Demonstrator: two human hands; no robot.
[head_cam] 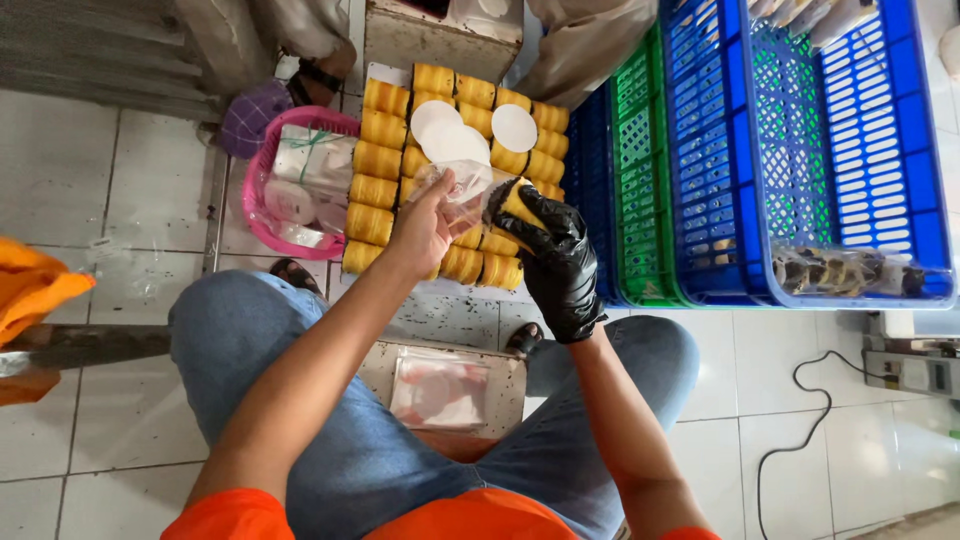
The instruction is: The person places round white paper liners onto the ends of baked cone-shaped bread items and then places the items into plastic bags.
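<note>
Down at far left, orange cloth (30,290) over a bench edge, then grey floor tiles (90,170). Further right, a pink basket (262,222) with white packets inside, hard against a tray of yellow rolls (372,190) stacked in rows, white paper discs (448,135) lying on top.

Above the near edge of that tray, held at mid-frame: a clear bag (462,190), mouth turned right toward the glove. Left hand (425,225), bare, fingers curled round the bag, pinching it from the left side. Just beside it, one roll (520,203), long axis running roughly up-left to down-right, upper end nosing into the bag mouth. Right hand (555,260), in a black glove, closed around the roll from below and from the right, fingertips wrapped over its lower end.

Below the hands, blue jeans on both knees, a low stool top with a flat clear packet (440,392) between them. Right of the tray, stacked crates on edge: green crate (640,170), then blue crate (880,150) with a dark bagged bundle at its bottom. At far right, white tiles, a black cable (800,420) and a grey box.
</note>
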